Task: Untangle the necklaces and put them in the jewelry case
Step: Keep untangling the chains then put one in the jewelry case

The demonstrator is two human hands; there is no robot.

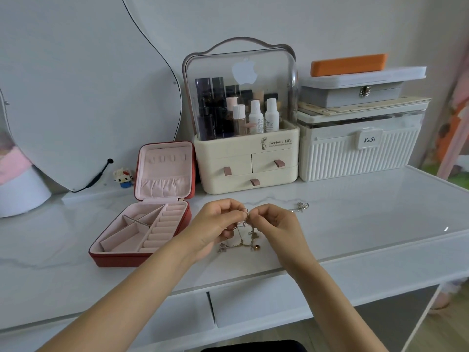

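Both hands – left hand (215, 224), right hand (275, 226) – pinch the tangled necklaces (241, 235) just above the table (355, 219), right of the open jewelry case (142, 232) – pulling hard could tighten the knot.

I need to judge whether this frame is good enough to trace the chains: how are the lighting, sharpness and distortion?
Head view: soft, even light with faint shadows; the tabletop shows mild sheen, the cosmetics organizer dome some reflection; wide-angle bending curves the desk edge; the tangled necklaces between the left hand and right hand are too fine and soft to trace individual strands.
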